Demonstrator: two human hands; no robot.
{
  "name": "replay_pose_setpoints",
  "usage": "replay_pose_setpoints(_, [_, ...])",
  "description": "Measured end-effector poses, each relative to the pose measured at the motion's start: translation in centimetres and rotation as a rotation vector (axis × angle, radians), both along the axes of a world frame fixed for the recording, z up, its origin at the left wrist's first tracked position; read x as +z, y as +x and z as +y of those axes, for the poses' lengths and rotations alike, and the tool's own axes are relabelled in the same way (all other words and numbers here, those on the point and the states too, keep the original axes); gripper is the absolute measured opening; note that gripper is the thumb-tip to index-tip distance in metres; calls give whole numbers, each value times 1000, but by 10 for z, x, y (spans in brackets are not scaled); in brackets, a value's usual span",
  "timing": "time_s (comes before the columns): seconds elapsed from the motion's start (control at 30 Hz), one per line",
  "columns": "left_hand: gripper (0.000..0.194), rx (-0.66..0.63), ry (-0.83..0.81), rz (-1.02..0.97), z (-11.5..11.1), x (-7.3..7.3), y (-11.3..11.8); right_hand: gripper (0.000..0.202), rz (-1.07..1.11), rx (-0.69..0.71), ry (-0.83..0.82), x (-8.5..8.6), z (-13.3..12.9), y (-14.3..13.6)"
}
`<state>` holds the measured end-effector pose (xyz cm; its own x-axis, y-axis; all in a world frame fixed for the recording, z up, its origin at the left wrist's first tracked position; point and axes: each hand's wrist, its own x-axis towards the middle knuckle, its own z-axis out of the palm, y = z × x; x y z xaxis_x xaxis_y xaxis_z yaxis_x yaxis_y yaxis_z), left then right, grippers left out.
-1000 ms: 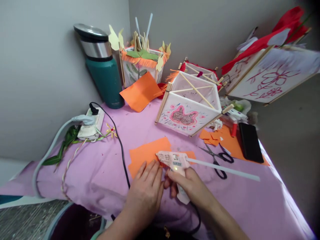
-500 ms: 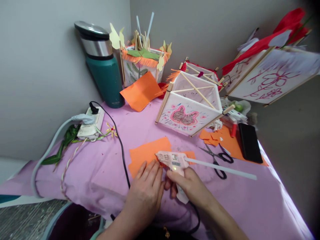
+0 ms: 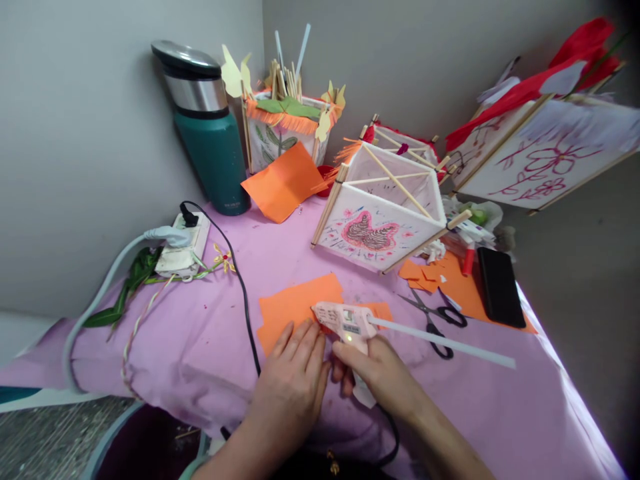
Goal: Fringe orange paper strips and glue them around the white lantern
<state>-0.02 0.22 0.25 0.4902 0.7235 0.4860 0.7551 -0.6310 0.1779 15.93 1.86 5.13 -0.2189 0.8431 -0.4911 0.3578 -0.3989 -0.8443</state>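
A: Since the earlier frame, the free end of my glue stick (image 3: 445, 342) has dipped slightly; little else has shifted.

B: And your fingers?

A: My right hand (image 3: 377, 370) is clamped round the glue gun (image 3: 345, 320), barrel crosswise, nozzle (image 3: 316, 309) leftward over the orange paper (image 3: 295, 297). My left hand (image 3: 294, 373), nearer that nozzle, rests on the paper, fingers straight and together.

there was only 1 glue gun (image 3: 343, 320) | 3 glue sticks (image 3: 450, 343) tho | just 1 pair of scissors (image 3: 429, 312) | 4 stick-framed boxes (image 3: 400, 233) | 1 water bottle (image 3: 213, 153) | 1 smartphone (image 3: 501, 288) | 1 power strip (image 3: 176, 261)
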Motion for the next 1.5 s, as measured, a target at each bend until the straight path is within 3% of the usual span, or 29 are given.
replay_pose_setpoints(1.07, [33,18,-22,-5,-1,1,0,39,-37,-21,55,-3,-5,0])
replay_pose_setpoints(1.27, [32,27,-24,8,-1,1,1,44,-6,-103,11,-4,-14,18])
replay_pose_setpoints(1.5, [32,36,-9,21,0,0,2,41,-46,-258,70,3,-27,48])
